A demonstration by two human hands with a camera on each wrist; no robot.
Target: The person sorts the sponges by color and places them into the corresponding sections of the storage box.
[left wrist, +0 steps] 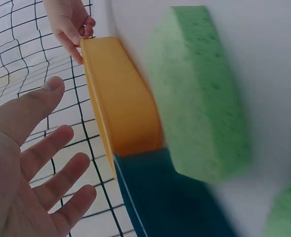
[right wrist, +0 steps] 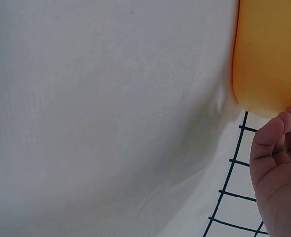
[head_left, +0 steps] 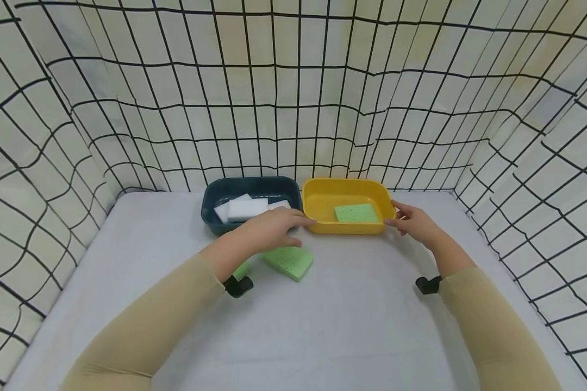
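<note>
A yellow plastic tub [head_left: 318, 227] with one green sponge [head_left: 356, 213] inside stands at the back of the table. My right hand [head_left: 417, 224] holds its right end, thumb and fingers at the rim. My left hand [head_left: 274, 225] reaches over the front of a dark teal tub [head_left: 210, 209], its fingertips by the yellow tub's front left corner. In the left wrist view, the left fingers are spread and loosely bent with nothing between them. White sponge blocks [head_left: 247, 208] lie in the teal tub. Beneath the left hand, a green sponge [head_left: 293, 263] rests on the table.
Another green sponge [head_left: 242, 270] lies partly hidden behind the left wrist. A white cloth covers the table [head_left: 332, 315]. Black wire grid panels [head_left: 298, 103] with white sheeting behind them enclose the back and both sides. The two tubs stand side by side near the back panel.
</note>
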